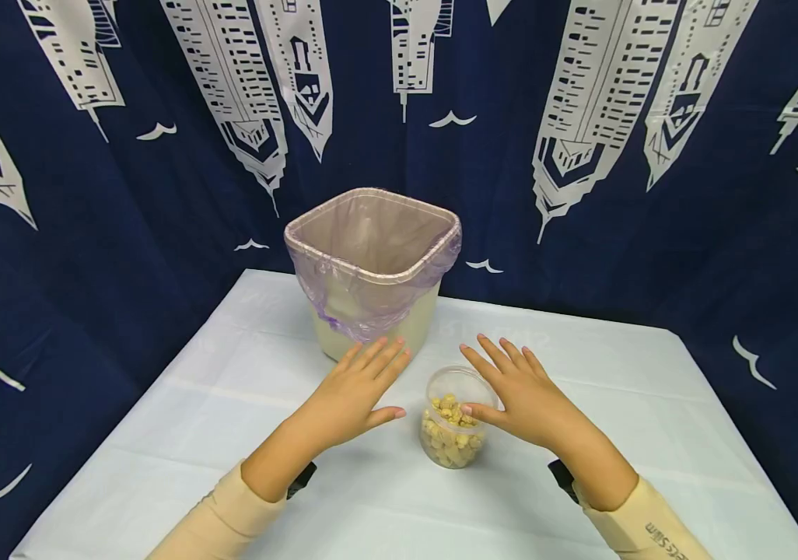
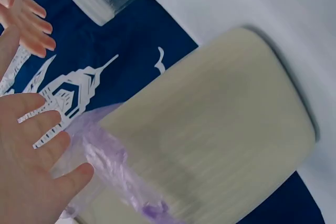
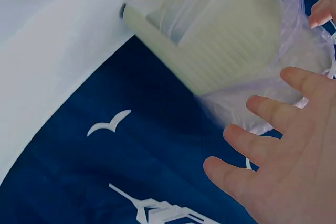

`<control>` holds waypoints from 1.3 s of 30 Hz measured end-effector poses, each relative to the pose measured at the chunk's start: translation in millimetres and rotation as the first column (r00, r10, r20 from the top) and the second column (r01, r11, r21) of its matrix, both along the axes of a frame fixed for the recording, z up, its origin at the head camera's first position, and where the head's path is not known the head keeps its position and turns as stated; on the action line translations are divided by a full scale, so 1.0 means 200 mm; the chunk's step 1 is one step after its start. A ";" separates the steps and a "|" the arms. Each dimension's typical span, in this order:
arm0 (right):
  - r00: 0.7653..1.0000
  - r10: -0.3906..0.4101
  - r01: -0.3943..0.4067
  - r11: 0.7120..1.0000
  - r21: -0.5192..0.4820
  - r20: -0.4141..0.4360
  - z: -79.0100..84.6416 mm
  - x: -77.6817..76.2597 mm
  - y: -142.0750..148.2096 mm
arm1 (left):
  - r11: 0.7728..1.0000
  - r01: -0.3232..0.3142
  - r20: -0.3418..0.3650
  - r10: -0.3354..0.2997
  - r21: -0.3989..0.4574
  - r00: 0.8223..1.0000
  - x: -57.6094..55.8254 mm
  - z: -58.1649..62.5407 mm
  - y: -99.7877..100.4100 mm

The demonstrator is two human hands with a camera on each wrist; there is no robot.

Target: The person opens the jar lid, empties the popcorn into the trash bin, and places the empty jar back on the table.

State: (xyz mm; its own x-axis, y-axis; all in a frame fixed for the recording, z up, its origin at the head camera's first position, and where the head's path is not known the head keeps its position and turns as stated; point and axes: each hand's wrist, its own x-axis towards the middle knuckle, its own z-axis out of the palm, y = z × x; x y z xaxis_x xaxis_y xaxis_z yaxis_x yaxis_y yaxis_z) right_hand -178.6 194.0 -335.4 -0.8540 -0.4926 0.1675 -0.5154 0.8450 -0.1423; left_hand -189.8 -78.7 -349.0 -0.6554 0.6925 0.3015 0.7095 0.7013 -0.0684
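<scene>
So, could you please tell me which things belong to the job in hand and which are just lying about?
Likely part of the job:
clear jar
yellow pieces inside it
bin
purple liner

Seemingly just background:
white table cover
navy patterned cloth

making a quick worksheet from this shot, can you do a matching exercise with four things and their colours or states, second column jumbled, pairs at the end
Things
1. bin
2. plastic bag
3. jar
4. right hand

Colours and states
A. clear, with yellowish pieces inside
B. spread open, holding nothing
C. cream-coloured, standing on the table
D. see-through pale purple, folded over a rim

Pairs: 1-C, 2-D, 3-A, 4-B
</scene>
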 end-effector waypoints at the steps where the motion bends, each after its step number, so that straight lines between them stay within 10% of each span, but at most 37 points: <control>1: 1.000 0.007 -0.007 1.000 -0.004 0.005 -0.01 0.00 -0.01 | 1.000 0.006 -0.001 -0.006 0.002 1.000 0.00 -0.01 0.00; 21: 0.990 -0.010 0.009 1.000 0.003 0.143 -0.14 -0.06 -0.14 | 0.999 0.019 0.088 -0.021 0.032 0.996 0.02 -0.20 0.10; 39: 0.998 -0.044 0.050 0.990 -0.130 0.052 -0.12 -0.06 -0.15 | 0.994 0.040 0.071 -0.048 0.099 0.996 0.02 -0.28 0.14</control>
